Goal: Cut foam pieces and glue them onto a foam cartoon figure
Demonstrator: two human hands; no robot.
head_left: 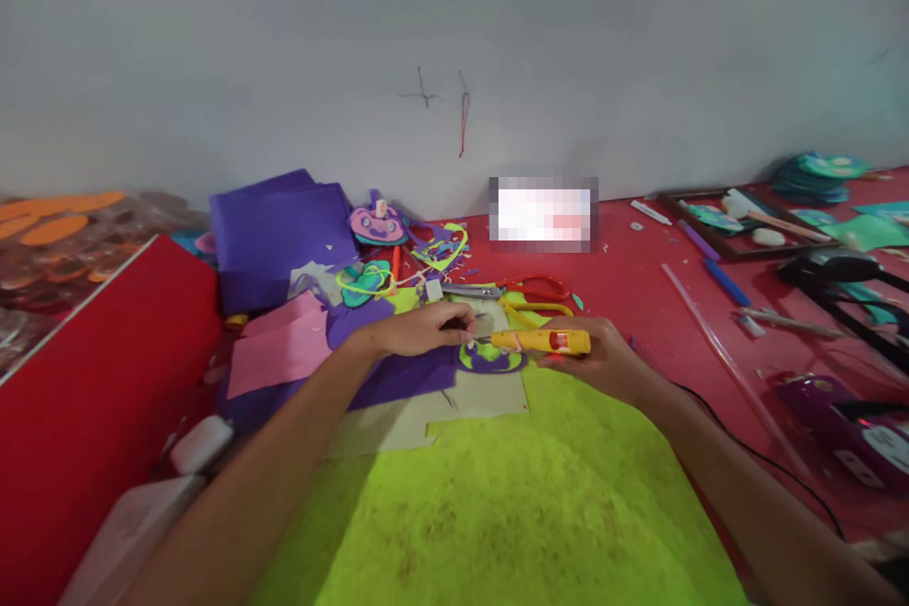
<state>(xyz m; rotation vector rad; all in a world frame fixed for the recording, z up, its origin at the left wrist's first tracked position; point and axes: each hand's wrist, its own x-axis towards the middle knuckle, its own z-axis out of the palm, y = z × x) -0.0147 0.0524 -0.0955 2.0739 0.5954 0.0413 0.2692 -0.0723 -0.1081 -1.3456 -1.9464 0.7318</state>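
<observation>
My right hand [603, 350] is wrapped around a yellow glue gun [532, 341] with a red light glowing in its body. Its nozzle points left, close to the fingertips of my left hand [426, 329]. The left fingers are pinched together; what they hold is too small to make out. Just under the nozzle lies a purple and lime-green foam cutout [490, 358]. Behind my hands are scissors [536, 296] with red and yellow handles. A teal foam cutout [365, 282] lies behind my left hand.
A lime-green sheet [511, 492] covers the front. Purple sheets [276, 237], pink sheets [280, 350] and a red panel [106, 417] stand at left. To the right are a clear glue stick [724, 355], a brown tray [753, 251], a purple power strip [852, 426] and a black cord [774, 464].
</observation>
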